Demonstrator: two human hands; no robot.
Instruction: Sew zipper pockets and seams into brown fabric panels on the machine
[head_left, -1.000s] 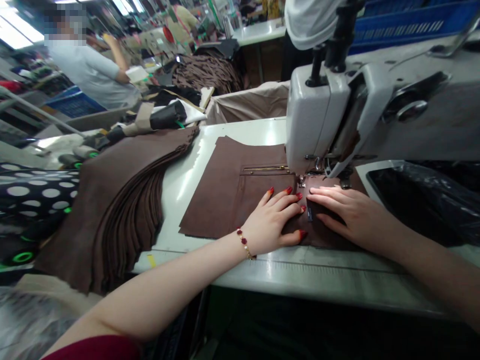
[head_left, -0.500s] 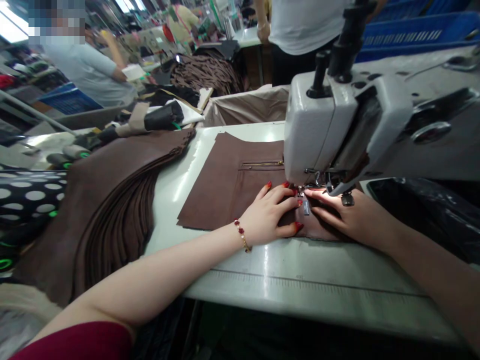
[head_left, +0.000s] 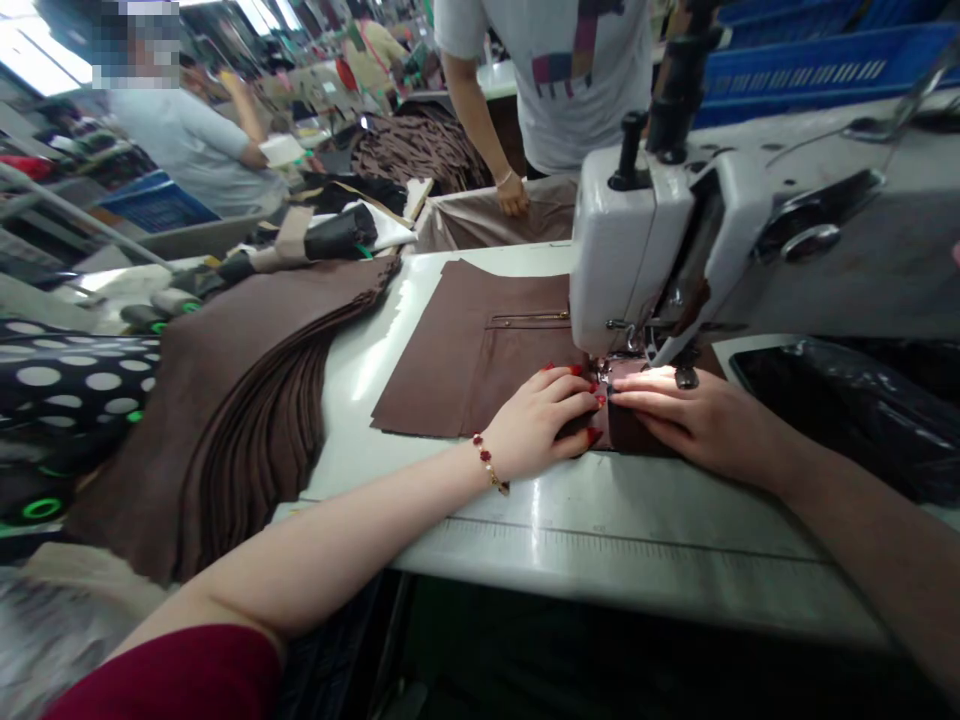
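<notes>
Brown panel point(head_left: 480, 370) slid away | long axis left-right | left hand point(head_left: 534, 428), right hand point(head_left: 709, 425): flat, fingers slightly apart

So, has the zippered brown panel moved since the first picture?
Yes: the zippered brown panel has shifted forward, away from the person. Its near edge now lies clearly farther from the fixed ruler scale.

Brown zippered panel point(head_left: 506, 360), flat
</notes>
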